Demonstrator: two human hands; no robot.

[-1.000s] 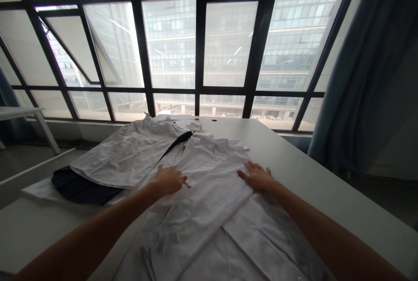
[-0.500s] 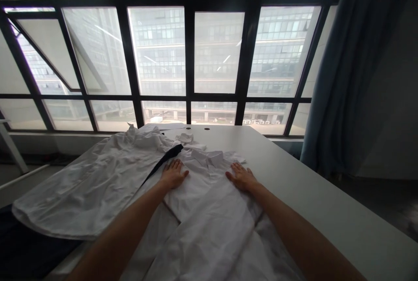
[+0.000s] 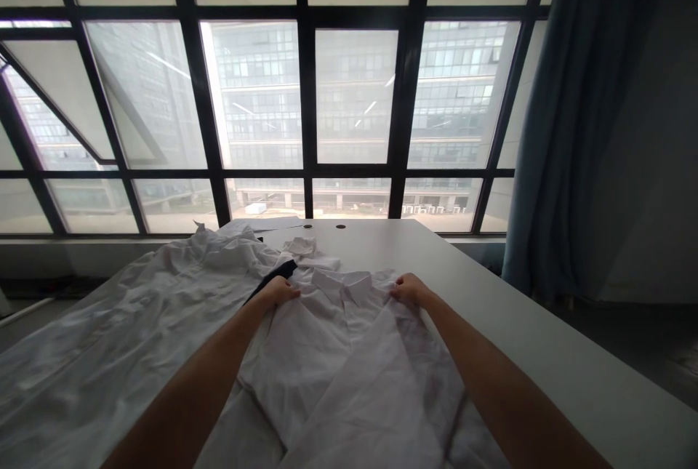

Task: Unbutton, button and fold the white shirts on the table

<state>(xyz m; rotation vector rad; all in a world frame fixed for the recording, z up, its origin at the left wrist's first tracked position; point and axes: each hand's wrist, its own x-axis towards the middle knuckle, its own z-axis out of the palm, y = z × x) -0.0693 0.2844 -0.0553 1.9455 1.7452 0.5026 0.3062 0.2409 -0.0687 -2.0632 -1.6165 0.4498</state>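
White shirt (image 3: 349, 360) lies front up in the near middle of the table (image 3: 523, 338), collar (image 3: 342, 284) toward the far end. Left hand (image 3: 281, 290) pinches the cloth at the left shoulder, fingers drawn in against the thumb, no visible gap. Right hand (image 3: 410, 290) does the same at the right shoulder, fingertips partly hidden in the fabric. Grips sit about level on either side of the collar, probably so the top edge stays spread and pulls evenly; arms reach far because the collar is the far end. The white garments (image 3: 136, 331) lie in a loose heap on the left, apparently just set aside there; dark strip (image 3: 278, 276) is on the heap's right side, just beside the left hand.

Versus half a second ago: both hands lay flat on the shirt's upper front, fingers extended; now they're curled in, on the shoulders, wider apart. View has shifted too: dark cloth at near left is out of frame, and the heap fills more of the left side.
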